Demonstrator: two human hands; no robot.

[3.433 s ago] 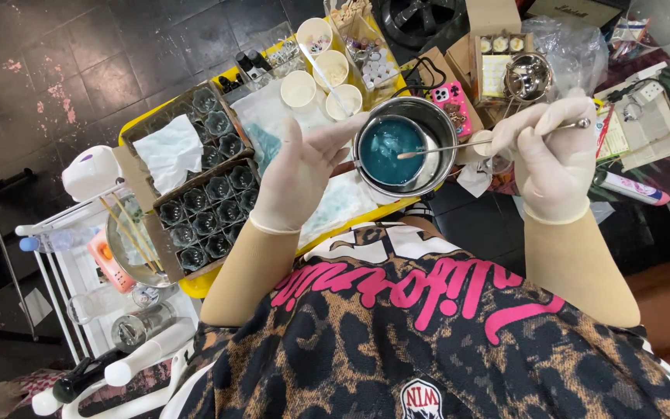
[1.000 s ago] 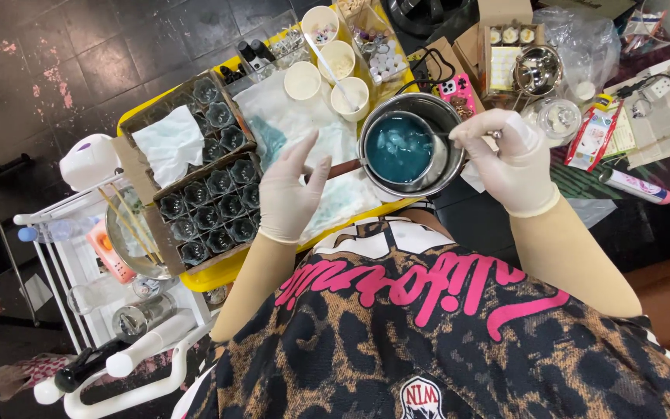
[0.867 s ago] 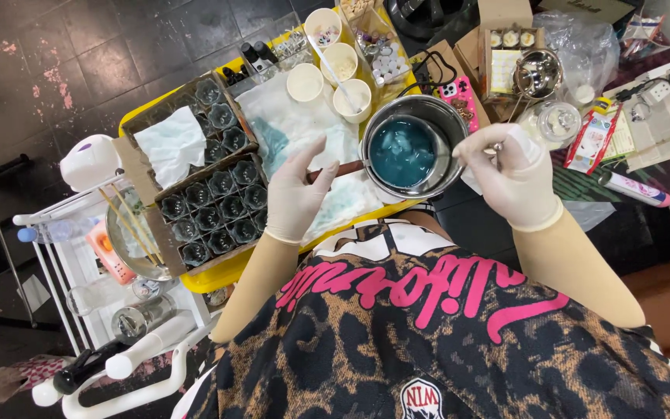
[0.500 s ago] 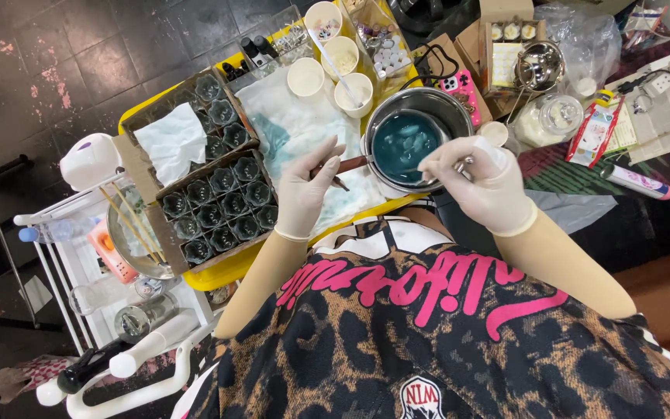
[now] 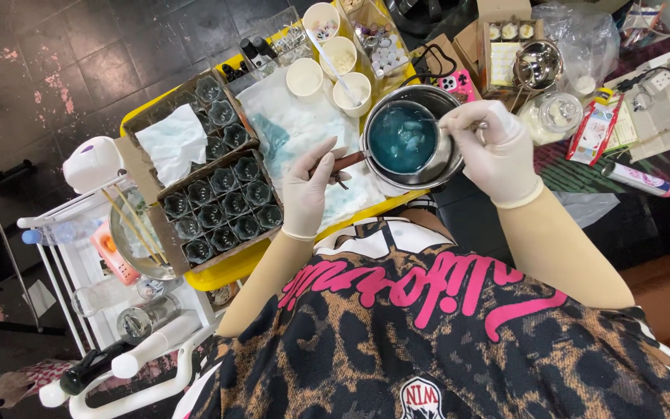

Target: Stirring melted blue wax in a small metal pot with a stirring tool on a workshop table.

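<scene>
Near the front edge of the yellow table point(image 5: 219, 271) sits the steel pot point(image 5: 411, 140) of blue liquid point(image 5: 402, 138) — left hand point(image 5: 309, 188) clamped on its handle point(image 5: 345, 163), right hand point(image 5: 492, 150) closed on a stirrer — and a hard stir could, I judge, slop liquid onto the white cloth point(image 5: 298, 130).

Upper centre of the frame holds four white paper cups point(image 5: 305, 77), one round steel pot of blue liquid point(image 5: 410, 137), and two gloved hands point(image 5: 308, 190).
</scene>
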